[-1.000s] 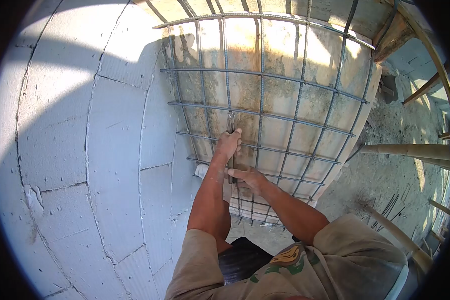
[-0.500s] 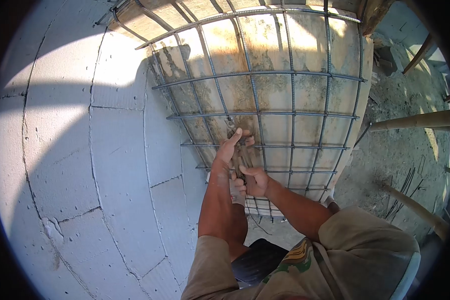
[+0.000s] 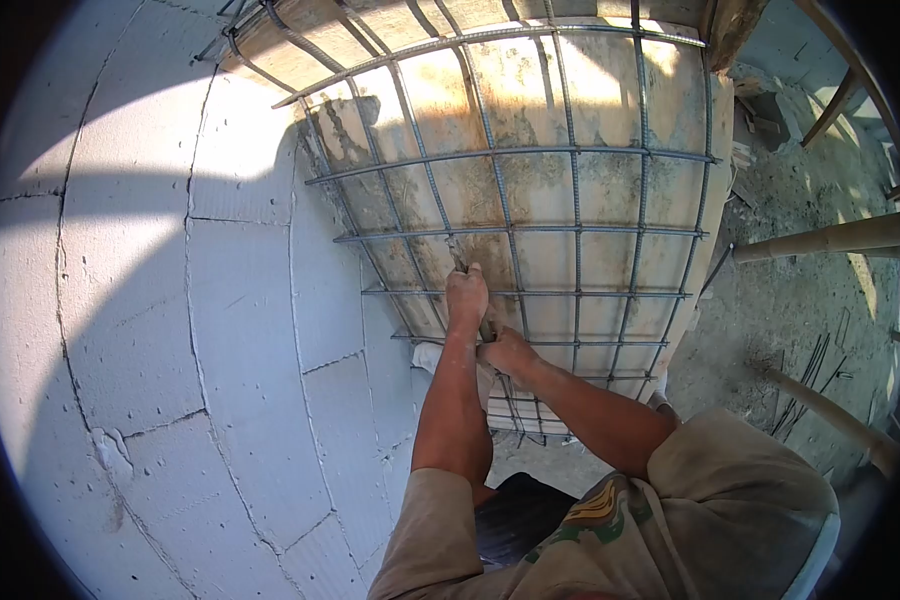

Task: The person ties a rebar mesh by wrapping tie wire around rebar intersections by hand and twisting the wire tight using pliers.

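Note:
A grid of steel reinforcing bars (image 3: 577,190) lies over a stained wooden formwork board (image 3: 540,190) in the head view. My left hand (image 3: 467,297) is closed around a narrow dark tool (image 3: 487,328), whose far tip points up at the board between the bars. Most of this tool is hidden by my fingers, so its exact kind does not show. Lower and to the right, my right hand (image 3: 510,352) is closed at the tool's near end, close to a crossbar. A pale whitish item (image 3: 427,357) shows beside my left forearm, partly covered.
A light block wall (image 3: 240,300) with mortar joints rises on the left. To the right, wooden poles (image 3: 820,240) stick out over a rough concrete floor (image 3: 750,320). Thin loose rods (image 3: 808,385) lie on that floor.
My left hand's fingers, spread partly open around the tool before, have wrapped into a fist on it. My right hand has moved slightly upward. The view has shifted a little.

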A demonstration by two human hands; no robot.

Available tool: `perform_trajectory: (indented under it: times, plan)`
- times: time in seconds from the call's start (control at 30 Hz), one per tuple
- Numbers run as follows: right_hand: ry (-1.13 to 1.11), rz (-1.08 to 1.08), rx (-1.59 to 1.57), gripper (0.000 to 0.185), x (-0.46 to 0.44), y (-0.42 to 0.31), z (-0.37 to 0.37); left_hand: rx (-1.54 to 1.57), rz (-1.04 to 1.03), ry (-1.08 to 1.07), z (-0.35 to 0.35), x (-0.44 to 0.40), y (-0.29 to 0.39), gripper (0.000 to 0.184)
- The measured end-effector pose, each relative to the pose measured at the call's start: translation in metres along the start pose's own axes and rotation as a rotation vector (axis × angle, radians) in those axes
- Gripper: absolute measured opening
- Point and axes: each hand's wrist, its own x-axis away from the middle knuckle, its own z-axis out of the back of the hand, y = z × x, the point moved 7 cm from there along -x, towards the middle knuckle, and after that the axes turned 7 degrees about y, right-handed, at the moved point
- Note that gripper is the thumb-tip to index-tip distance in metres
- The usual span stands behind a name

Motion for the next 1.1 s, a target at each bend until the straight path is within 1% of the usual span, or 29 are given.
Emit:
perform_trajectory:
  times: [0.03,0.07,0.1,0.17,0.27,0.37,0.4,0.5,0.6,0.7,0.8,0.9,1.0,1.1]
  plan:
    - [0.081,-0.041,0.016,0.034,-0.009,0.010,-0.007,-0.173,-0.128,0.108,-0.005,-0.014,-0.012,0.038]
    - [0.161,-0.082,0.033,0.035,-0.014,0.015,-0.009,-0.253,-0.164,0.179,-0.003,-0.013,-0.009,0.040]
    - [0.116,-0.122,-0.053,0.032,-0.008,0.008,-0.010,-0.336,-0.195,0.253,-0.001,-0.010,-0.005,0.043]
    - [0.025,-0.214,-0.228,0.026,0.011,-0.019,-0.009,-0.320,-0.067,0.316,0.020,0.025,0.031,0.044]
    - [-0.267,-0.223,-0.228,0.020,0.003,-0.012,-0.010,-0.485,-0.110,0.372,0.027,0.044,0.049,0.047]
    - [-0.693,-0.397,-0.633,0.021,0.024,-0.029,-0.015,0.274,0.093,-0.217,0.024,0.027,0.030,0.056]
    - [-0.816,-0.451,-0.765,0.026,0.032,-0.035,-0.021,0.413,0.141,-0.291,0.020,0.030,0.033,0.051]
    - [-0.878,-0.446,-0.863,0.030,0.029,-0.027,-0.036,0.830,0.285,-0.498,0.014,0.041,0.044,0.036]
    - [-0.926,-0.419,-0.780,0.033,0.024,-0.026,-0.026,0.960,0.257,-0.708,0.002,0.034,0.032,0.030]
    - [-0.619,-0.417,-0.523,0.031,0.021,-0.025,-0.006,0.937,0.301,-0.737,-0.003,0.027,0.025,0.030]
    - [-0.366,-0.105,-0.369,0.030,0.016,-0.038,0.003,0.423,0.262,-0.284,0.008,0.015,0.011,0.038]
    - [-0.164,-0.059,0.012,0.024,0.007,-0.024,-0.014,-0.190,0.039,0.077,0.008,-0.018,-0.014,0.055]
    - [-0.061,-0.237,-0.483,0.020,0.005,-0.016,-0.031,-0.496,0.027,0.095,0.021,0.013,0.029,0.079]
    - [-0.026,-0.274,-0.730,0.015,0.019,-0.029,-0.036,-0.588,0.046,0.090,0.029,0.026,0.043,0.081]
